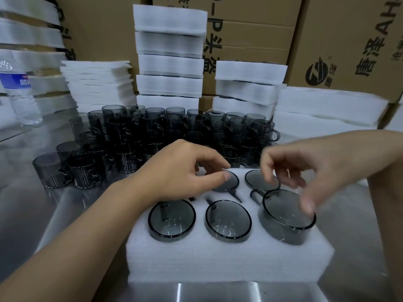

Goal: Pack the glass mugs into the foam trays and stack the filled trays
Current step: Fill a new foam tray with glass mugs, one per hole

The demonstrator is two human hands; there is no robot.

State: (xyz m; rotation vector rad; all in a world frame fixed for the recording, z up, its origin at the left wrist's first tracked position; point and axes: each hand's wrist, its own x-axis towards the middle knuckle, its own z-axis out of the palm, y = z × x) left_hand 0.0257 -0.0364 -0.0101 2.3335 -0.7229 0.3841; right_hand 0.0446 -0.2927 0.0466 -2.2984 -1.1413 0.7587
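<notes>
A white foam tray (218, 258) lies in front of me on the steel table (32, 203). Smoky glass mugs sit in its holes: front left (172, 219), front middle (227, 221), back right (255, 178). The front-right mug (287, 219) stands higher than the others, tilted in its hole. My left hand (181, 171) reaches over the back row and pinches the rim of the back-middle mug (232, 183) between thumb and index finger. My right hand (305, 166) hovers blurred just above the front-right mug, fingers spread and holding nothing.
Several loose mugs (152, 131) crowd the table behind the tray. Stacks of filled foam trays (170, 62) (248, 83) stand beyond them, with flat foam sheets (98, 83) at left and foam pieces (327, 110) at right. A water bottle (19, 92) stands far left. Cardboard boxes (349, 40) form the back wall.
</notes>
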